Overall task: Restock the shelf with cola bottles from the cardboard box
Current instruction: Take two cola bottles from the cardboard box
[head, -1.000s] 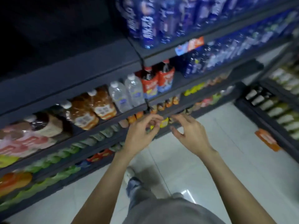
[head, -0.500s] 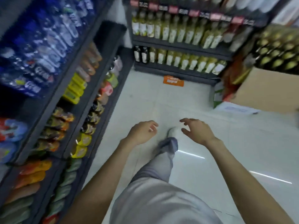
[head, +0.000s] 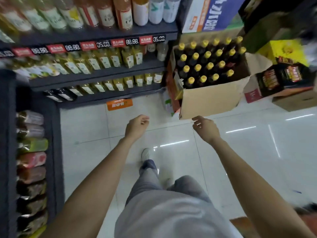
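An open cardboard box [head: 211,100] stands on the floor ahead to the right, packed with several dark cola bottles [head: 204,66] that have yellow caps. My left hand [head: 136,127] hangs in the air over the tiles, fingers loosely curled, holding nothing. My right hand [head: 205,127] is level with it, just in front of the box's near bottom edge, fingers loosely bent and empty. Neither hand touches the box.
Dark shelves [head: 96,74] with yellow drink bottles run along the back left. A low shelf [head: 32,160] of packaged bottles lines the left side. An orange floor sticker [head: 119,104] lies ahead. More boxes [head: 283,79] stack at the right. My legs [head: 154,177] stand on white tiles.
The view has swung from the drink shelf round to the aisle end, and the cardboard box of bottles has come close. Both hands stay empty and raised in front.
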`<state>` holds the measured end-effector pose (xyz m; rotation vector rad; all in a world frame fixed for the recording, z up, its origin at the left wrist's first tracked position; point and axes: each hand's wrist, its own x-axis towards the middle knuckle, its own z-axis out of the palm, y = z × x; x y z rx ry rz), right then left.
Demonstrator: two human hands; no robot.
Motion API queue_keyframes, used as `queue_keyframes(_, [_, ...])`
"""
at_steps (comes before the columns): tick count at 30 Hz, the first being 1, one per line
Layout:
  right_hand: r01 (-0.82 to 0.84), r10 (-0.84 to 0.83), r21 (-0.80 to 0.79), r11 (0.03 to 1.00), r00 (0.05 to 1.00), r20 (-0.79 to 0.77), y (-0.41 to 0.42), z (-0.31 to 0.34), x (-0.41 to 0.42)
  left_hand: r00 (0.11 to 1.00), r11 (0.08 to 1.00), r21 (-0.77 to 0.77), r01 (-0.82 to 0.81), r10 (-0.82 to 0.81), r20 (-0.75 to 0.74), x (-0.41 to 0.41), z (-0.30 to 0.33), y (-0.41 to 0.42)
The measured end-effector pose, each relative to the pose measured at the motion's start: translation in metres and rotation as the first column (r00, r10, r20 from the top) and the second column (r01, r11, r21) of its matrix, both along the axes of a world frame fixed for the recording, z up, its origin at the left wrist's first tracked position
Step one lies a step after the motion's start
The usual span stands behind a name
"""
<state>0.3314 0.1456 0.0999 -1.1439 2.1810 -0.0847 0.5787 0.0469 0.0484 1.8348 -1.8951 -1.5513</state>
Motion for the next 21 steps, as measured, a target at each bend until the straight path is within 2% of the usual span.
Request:
queue_keyframes(3, [0.067, -0.067, -0.063, 0.996, 0.998, 0.004, -0.026, -0.001, -0.044, 0.998, 0.999, -0.030, 0.042, -0.043, -0.051, -0.054, 0.008, -0.033])
queue_keyframes(7, [0.074, -0.075, -0.127, 0.989, 0.997, -0.002, -0.054, -0.003, -0.118, 0.986, 0.993, -0.090, 0.081, -0.093, -0.139, -0.140, 0.017, -0.058])
queue_keyframes(13, [0.080, -0.090, -0.237, 0.968, 0.995, -0.033, -0.107, -0.017, -0.277, 0.977, 0.980, -0.171, 0.099, -0.129, -0.172, -0.299, 0.019, -0.088])
queue_keyframes(18, [0.102, -0.102, -0.253, 0.962, 0.995, 0.015, -0.165, -0.033, -0.392, 0.997, 0.953, -0.303, 0.007, -0.029, -0.068, -0.429, 0.000, -0.120])
queue_keyframes(21, [0.002, -0.011, -0.150, 0.989, 0.998, -0.061, -0.196, -0.046, -0.433, 0.993, 0.920, -0.386, 0.074, -0.032, 0.115, -0.481, -0.021, -0.137])
